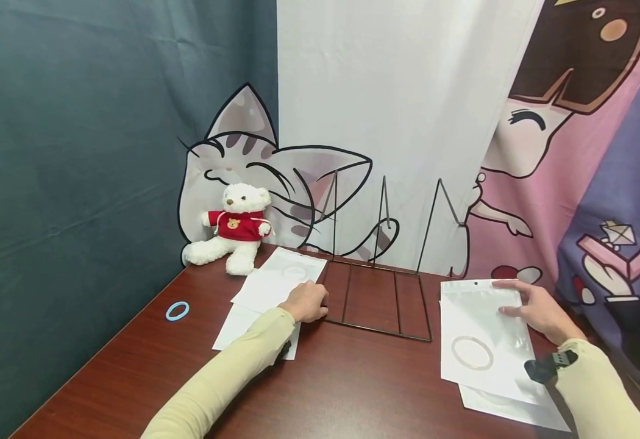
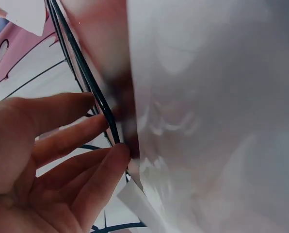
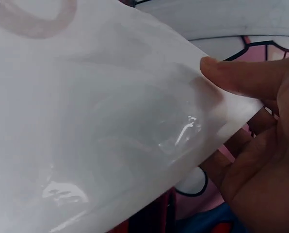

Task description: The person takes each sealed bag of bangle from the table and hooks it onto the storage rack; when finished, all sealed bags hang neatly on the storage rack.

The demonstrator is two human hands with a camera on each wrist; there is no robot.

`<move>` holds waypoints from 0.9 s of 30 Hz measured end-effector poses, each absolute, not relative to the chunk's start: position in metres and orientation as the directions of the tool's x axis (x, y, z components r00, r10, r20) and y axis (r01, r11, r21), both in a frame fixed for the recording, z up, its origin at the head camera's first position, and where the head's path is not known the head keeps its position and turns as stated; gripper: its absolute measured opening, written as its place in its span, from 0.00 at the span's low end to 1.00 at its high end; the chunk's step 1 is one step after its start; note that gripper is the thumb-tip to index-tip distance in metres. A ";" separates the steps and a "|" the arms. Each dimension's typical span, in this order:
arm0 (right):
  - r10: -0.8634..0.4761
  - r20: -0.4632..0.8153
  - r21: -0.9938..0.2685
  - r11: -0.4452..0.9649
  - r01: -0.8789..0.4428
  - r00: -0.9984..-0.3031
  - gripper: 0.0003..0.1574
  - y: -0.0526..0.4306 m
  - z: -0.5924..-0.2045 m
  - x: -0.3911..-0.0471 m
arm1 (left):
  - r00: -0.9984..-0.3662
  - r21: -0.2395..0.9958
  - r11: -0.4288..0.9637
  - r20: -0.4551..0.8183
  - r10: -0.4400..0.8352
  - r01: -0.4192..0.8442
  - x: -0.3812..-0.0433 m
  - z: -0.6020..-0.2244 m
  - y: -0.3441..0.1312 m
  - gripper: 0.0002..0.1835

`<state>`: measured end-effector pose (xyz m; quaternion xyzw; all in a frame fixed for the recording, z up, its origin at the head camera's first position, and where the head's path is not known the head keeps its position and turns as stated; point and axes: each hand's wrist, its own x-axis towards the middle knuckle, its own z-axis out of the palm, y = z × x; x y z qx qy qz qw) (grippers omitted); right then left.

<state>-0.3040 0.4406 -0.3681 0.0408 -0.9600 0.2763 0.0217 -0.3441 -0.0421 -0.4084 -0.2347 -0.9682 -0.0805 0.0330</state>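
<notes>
My left hand (image 1: 306, 302) pinches the left side of a black wire rack (image 1: 378, 330) that lies on the table with several pointed uprights at its back. In the left wrist view, thumb and fingertips meet around the dark wire (image 2: 97, 90). Right beside that hand lie overlapping white plastic zip bags (image 1: 276, 286). At the right, my right hand (image 1: 542, 314) holds another white zip bag (image 1: 479, 317) by its edge, the thumb above and the other fingers underneath. A ring shape shows through this bag's front. A second white bag (image 1: 517, 408) lies partly hidden beneath it.
A blue ring (image 1: 169, 314) lies on the brown table (image 1: 353, 390) near its left edge. Behind it, a white teddy bear (image 1: 243, 228) in a red top sits by the printed curtain (image 1: 386, 91). Curtains border the table's left and back.
</notes>
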 end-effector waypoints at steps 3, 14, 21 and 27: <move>-0.062 0.117 -0.515 0.849 -0.114 -0.991 0.38 0.437 -0.364 -0.302 | -0.900 0.137 0.891 0.121 0.419 0.433 -0.346 -0.409 -0.042 0.03; -0.008 0.285 -0.518 0.840 -0.161 -0.958 0.32 0.428 -0.352 -0.289 | -0.904 0.113 0.898 0.097 0.416 0.426 -0.345 -0.406 -0.038 0.09; 0.006 0.326 -0.524 0.834 -0.175 -0.945 0.31 0.419 -0.341 -0.279 | -0.895 0.148 0.883 0.057 0.443 0.446 -0.344 -0.405 -0.039 0.13; 0.002 0.385 -0.537 0.814 -0.222 -0.923 0.29 0.410 -0.333 -0.274 | -0.904 0.187 0.886 0.027 0.426 0.424 -0.342 -0.402 -0.041 0.15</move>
